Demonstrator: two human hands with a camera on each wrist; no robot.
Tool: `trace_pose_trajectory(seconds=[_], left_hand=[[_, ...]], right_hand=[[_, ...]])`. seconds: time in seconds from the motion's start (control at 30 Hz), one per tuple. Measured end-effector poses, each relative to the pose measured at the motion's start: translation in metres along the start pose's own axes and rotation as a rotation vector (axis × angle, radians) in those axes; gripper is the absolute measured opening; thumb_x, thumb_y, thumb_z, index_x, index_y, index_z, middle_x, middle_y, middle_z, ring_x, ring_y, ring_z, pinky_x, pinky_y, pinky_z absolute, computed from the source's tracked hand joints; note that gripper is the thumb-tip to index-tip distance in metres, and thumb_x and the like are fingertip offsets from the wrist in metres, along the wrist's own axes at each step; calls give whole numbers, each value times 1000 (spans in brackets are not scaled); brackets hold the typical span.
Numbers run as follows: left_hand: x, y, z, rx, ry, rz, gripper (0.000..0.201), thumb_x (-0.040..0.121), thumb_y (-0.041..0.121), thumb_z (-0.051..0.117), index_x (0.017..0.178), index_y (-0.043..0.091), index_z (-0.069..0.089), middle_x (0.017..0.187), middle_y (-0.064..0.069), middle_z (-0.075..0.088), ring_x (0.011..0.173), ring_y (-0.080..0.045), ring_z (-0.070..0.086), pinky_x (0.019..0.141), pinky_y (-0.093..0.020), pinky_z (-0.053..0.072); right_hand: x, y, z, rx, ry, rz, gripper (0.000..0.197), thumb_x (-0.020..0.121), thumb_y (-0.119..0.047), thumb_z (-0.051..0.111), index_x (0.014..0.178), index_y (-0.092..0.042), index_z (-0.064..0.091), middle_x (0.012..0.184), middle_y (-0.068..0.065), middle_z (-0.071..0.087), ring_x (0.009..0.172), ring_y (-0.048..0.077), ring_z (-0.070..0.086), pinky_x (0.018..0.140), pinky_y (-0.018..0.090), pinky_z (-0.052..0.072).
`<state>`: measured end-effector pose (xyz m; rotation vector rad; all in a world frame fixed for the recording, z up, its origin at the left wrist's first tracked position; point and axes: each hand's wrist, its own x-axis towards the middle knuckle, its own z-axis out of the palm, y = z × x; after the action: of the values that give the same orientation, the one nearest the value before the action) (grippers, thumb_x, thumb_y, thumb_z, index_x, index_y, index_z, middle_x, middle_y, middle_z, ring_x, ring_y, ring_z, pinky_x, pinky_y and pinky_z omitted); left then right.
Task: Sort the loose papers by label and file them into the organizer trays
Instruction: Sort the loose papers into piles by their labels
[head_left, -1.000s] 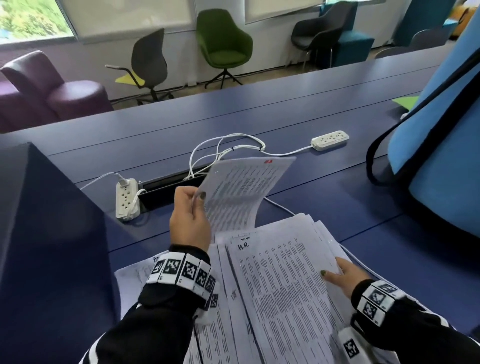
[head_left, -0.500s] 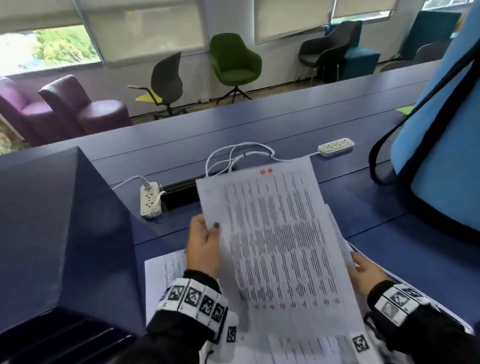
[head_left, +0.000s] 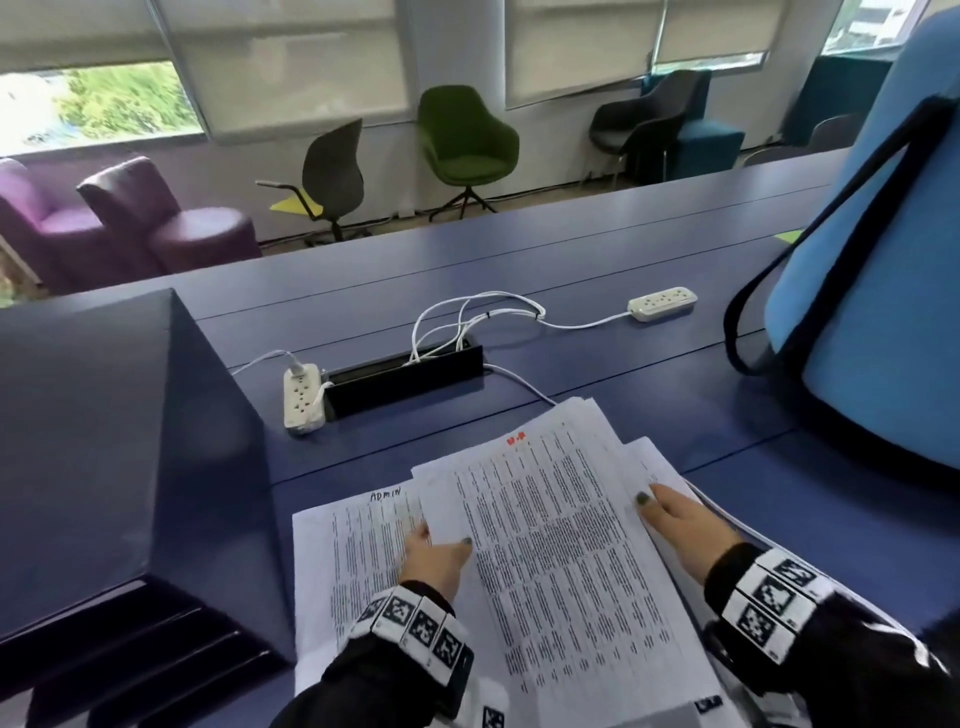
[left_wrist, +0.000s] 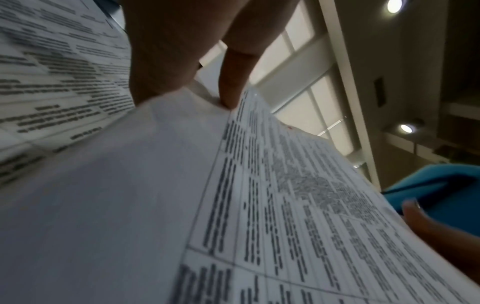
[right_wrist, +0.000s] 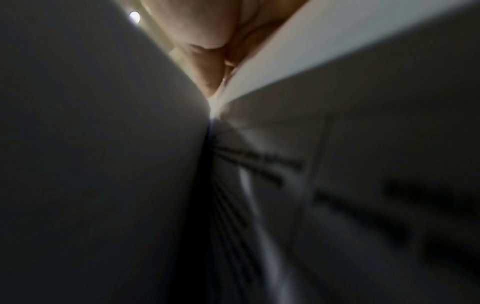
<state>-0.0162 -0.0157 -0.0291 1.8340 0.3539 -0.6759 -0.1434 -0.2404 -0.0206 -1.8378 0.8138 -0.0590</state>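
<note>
A printed sheet with a red label (head_left: 545, 530) lies flat on top of a loose paper stack (head_left: 649, 460) on the blue table (head_left: 597, 270). My left hand (head_left: 436, 553) pinches its left edge, thumb on top and fingers beneath. Seen from the left wrist, my fingers (left_wrist: 233, 78) close on that sheet (left_wrist: 298, 195). My right hand (head_left: 675, 519) holds the right edge with the thumb on top; the right wrist view shows a finger (right_wrist: 207, 61) tucked between sheets. A sheet marked ADMIN (head_left: 358, 545) lies to the left. The dark organizer (head_left: 104, 441) stands at far left.
Two white power strips (head_left: 300, 397) (head_left: 662, 304), a black cable box (head_left: 405, 379) and white cables (head_left: 467, 317) lie just beyond the papers. A blue bag (head_left: 872, 291) stands at right. Chairs stand beyond the table.
The red-labelled sheet, held up in my left hand a second ago, has come down flat onto the stack. My right hand has taken its right edge.
</note>
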Motion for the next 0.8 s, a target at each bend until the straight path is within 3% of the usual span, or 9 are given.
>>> trace_pose_trajectory(seconds=[0.1,0.17,0.23,0.33,0.4,0.5,0.6,0.7,0.8], left_hand=[[-5,-8,13,198,-179,63,15,87,7,61,101,8,54,88,-8,62,85,-25,61,79,-37,55],[-1,-19,20,282,-296,79,37,82,19,65,117,8,56,103,-9,65,96,-28,64,87,-43,54],[8,-30,20,449,-253,122,60,71,32,64,128,15,55,121,-10,59,106,-28,61,94,-39,51],[15,-34,7,479,-103,170,60,76,19,62,135,16,50,131,-10,53,113,-26,57,95,-31,49],[17,-39,0,512,-118,233,61,80,20,62,139,24,45,135,-7,47,118,-27,52,99,-37,47],[15,-47,-1,929,-250,428,62,89,48,49,145,46,21,155,12,13,145,-24,12,118,-47,14],[13,-53,-4,1200,-357,534,66,95,50,37,146,46,-5,153,24,-9,145,-15,-13,114,-57,-10],[15,-52,-11,1168,-335,485,80,93,46,46,144,45,-16,155,22,0,145,-10,-9,112,-59,-11],[16,-45,-12,1195,-290,500,90,88,44,56,145,44,-14,156,18,12,146,-9,1,113,-60,-1]], right_hand=[[-5,12,1,-337,-103,80,65,86,-33,63,139,-17,30,134,-1,45,124,18,45,99,21,33],[3,31,-6,-451,-77,141,84,81,-32,70,146,-12,21,146,6,38,132,20,40,107,24,31],[9,48,-19,-474,-4,168,87,74,-27,76,144,-10,26,145,9,40,131,23,42,105,27,32],[11,61,-49,-435,98,210,71,72,-12,76,133,-3,42,133,12,50,122,30,48,98,32,36],[9,68,-68,-483,146,265,62,75,-10,73,130,-2,44,130,16,53,120,32,50,96,34,38],[6,81,-87,-502,200,334,58,75,-9,73,126,-1,46,126,20,56,116,32,52,93,34,39],[4,91,-93,-499,196,362,55,75,-11,73,123,-1,48,122,20,58,113,32,54,91,33,40],[-1,98,-94,-491,188,389,55,77,-11,71,126,-2,47,124,19,58,115,32,54,93,34,40],[-5,99,-95,-522,175,397,55,80,-10,69,130,-2,46,127,18,56,119,31,52,95,32,39]])
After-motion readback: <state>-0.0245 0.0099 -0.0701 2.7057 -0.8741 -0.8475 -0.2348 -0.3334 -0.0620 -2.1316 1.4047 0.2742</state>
